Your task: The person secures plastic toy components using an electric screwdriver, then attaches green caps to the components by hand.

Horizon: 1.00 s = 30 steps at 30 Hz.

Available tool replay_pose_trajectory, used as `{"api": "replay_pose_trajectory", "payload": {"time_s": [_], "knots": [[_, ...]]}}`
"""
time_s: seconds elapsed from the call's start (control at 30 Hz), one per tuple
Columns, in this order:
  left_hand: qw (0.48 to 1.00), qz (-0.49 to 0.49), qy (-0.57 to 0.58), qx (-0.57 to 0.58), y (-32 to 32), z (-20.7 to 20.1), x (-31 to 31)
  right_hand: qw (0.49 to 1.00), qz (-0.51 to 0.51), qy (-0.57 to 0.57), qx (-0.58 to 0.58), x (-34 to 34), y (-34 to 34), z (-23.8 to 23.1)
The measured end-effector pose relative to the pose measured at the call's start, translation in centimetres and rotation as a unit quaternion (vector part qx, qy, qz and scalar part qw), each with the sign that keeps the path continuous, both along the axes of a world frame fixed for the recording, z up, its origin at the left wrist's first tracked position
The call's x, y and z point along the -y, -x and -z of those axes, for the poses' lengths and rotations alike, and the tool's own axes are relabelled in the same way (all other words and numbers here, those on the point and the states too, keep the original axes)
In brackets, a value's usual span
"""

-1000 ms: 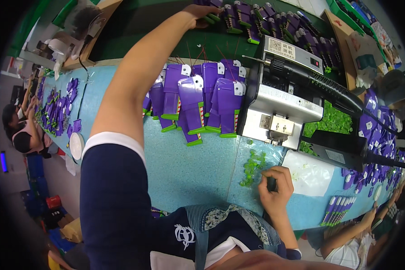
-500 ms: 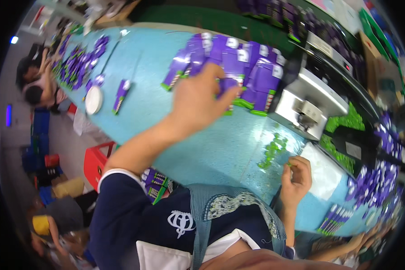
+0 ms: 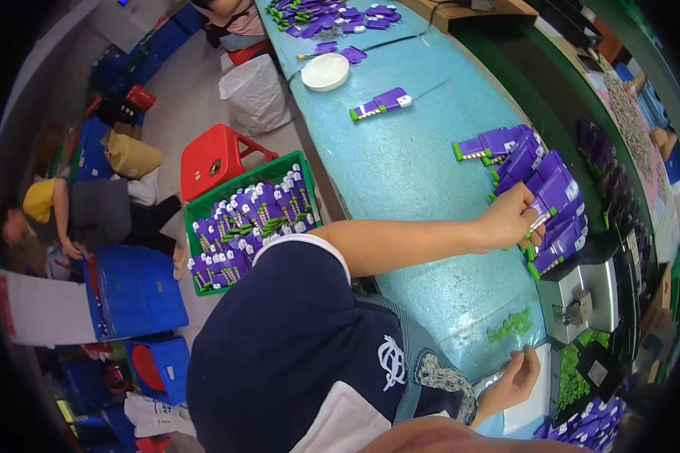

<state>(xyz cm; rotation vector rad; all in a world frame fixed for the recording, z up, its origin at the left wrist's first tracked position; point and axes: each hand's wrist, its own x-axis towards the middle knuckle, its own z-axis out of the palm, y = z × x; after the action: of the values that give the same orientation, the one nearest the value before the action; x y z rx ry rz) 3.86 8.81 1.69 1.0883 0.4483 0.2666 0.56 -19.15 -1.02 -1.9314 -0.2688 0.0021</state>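
Note:
My left hand [image 3: 506, 223] reaches across the blue table to a spread of purple plastic pieces [image 3: 555, 181] with green ends and white tips. Its fingers are closed on the green-ended side of one purple piece [image 3: 538, 220] at the near edge of the spread. My right hand [image 3: 514, 383] is low at the table's near side, thumb and fingers curled together. Whether a small bit sits between its fingertips I cannot make out. Just beyond it lies a scatter of small green bits [image 3: 512, 325]. A single purple piece [image 3: 382, 104] lies apart, farther up the table.
A silver machine [image 3: 582, 302] stands at the right, beside a tray of green bits [image 3: 574, 377]. A white round lid or dish [image 3: 325, 72] sits near the table's left edge. On the left are a green crate [image 3: 253, 223] of purple pieces, a red stool [image 3: 215, 162] and a person bending [image 3: 91, 215].
The view has swung left, bringing the crate and stool into full sight. My left hand's fingers have come down onto a purple piece. My right hand stays near the green bits.

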Motion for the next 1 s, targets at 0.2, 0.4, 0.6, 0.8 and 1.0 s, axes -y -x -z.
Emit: {"api": "replay_pose_trajectory", "payload": {"time_s": [0.2, 0.4, 0.6, 0.8, 1.0], "knots": [[0.956, 0.276, 0.084, 0.062, 4.7, 0.3, 4.8, 0.995, -0.002, -0.080, 0.064, -2.7, 1.3, -0.9], [0.938, 0.318, 0.126, -0.049, 5.1, -0.5, 8.1, 0.982, -0.014, -0.019, 0.188, -3.1, 0.8, -3.3], [0.919, 0.346, 0.156, -0.111, 4.8, -0.3, 9.0, 0.980, -0.006, -0.015, 0.201, -2.6, 1.5, -3.1], [0.920, 0.346, 0.155, -0.102, 4.8, -0.3, 10.0, 0.991, -0.049, -0.018, 0.127, -0.6, 0.9, -3.1], [0.924, 0.367, 0.068, -0.084, 4.1, -0.5, 11.1, 0.986, 0.080, 0.082, 0.121, 3.6, -1.0, -2.8]]}}
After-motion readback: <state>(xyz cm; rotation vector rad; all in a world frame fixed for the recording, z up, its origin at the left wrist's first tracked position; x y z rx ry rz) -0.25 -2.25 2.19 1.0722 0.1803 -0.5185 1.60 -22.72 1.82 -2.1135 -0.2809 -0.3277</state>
